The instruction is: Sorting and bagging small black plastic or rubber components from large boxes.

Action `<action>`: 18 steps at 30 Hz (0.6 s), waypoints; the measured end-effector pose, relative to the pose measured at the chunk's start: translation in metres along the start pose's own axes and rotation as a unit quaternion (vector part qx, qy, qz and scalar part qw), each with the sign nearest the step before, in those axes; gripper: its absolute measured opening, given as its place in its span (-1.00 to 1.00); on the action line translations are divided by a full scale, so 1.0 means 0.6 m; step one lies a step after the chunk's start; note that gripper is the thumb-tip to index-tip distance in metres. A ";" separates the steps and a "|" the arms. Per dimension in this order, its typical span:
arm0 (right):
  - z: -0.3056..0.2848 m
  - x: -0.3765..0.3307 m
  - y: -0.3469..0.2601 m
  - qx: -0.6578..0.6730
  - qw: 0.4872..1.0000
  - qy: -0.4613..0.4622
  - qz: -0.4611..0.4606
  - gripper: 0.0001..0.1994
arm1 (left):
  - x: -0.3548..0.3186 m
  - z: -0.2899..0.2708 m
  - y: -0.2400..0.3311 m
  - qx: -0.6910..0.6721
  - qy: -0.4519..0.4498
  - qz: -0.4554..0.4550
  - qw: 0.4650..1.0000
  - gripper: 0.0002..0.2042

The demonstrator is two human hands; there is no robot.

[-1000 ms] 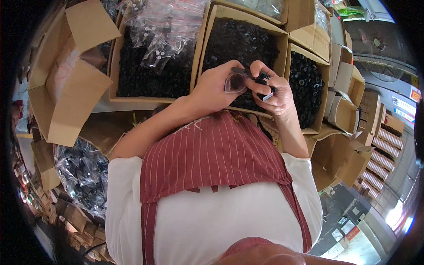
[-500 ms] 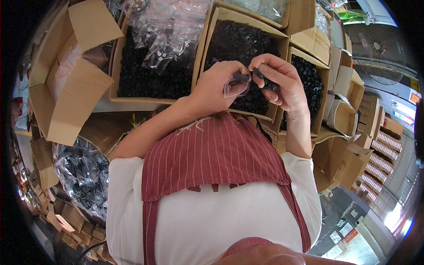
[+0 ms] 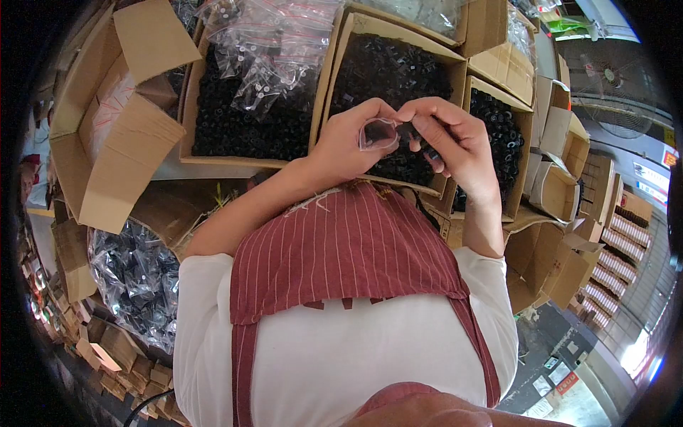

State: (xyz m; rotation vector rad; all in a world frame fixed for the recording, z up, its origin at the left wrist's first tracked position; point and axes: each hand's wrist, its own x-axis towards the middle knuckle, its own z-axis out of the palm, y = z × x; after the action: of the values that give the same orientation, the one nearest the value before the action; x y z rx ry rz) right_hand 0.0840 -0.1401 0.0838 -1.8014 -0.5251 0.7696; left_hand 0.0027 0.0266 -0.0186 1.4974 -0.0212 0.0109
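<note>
My left hand (image 3: 347, 140) is closed around a small clear plastic bag (image 3: 378, 134), whose rounded edge bulges from between the fingers. Against its mouth, the thumb and forefinger of my right hand (image 3: 459, 139) pinch together, touching the left fingertips. Small black plastic parts (image 3: 429, 152) are tucked under the curled fingers of the right hand; their exact shape is hard to make out. Both hands hover over an open cardboard box (image 3: 455, 67) filled with small black parts.
To the left, another box (image 3: 186, 121) of black parts has clear filled bags (image 3: 274, 53) on top. A narrower box (image 3: 528, 107) of black rings stands right. An open-flapped carton (image 3: 131, 153) is far left, above a large bag of black pieces (image 3: 139, 285).
My right hand has come slightly closer to the left, and its fingertips now meet the bag's mouth. The black piece seen by the left fingers is less visible.
</note>
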 end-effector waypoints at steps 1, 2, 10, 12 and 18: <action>0.004 0.001 0.006 0.000 1.000 0.000 0.000 -0.82 | 0.000 0.000 0.000 0.001 0.000 0.000 1.000 -0.76; 0.008 0.003 0.016 -0.041 0.997 0.011 -0.062 -0.83 | 0.000 0.000 0.001 -0.002 -0.009 -0.003 1.000 -0.72; 0.018 0.005 0.036 -0.137 0.974 0.017 -0.181 -0.79 | -0.001 0.006 -0.001 0.043 0.007 0.077 0.996 -0.72; 0.021 0.005 0.040 -0.114 0.978 0.015 -0.175 -0.80 | 0.001 0.009 -0.001 0.044 0.018 0.083 0.995 -0.72; -0.004 -0.002 0.018 0.138 0.982 -0.130 0.012 -0.71 | 0.001 0.005 0.002 0.021 -0.013 0.032 0.999 -0.74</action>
State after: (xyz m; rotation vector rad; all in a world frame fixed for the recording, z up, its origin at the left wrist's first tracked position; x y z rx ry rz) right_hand 0.0848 -0.1459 0.0745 -1.4633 -0.5374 1.0490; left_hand 0.0030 0.0236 -0.0173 1.5378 -0.0894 0.0437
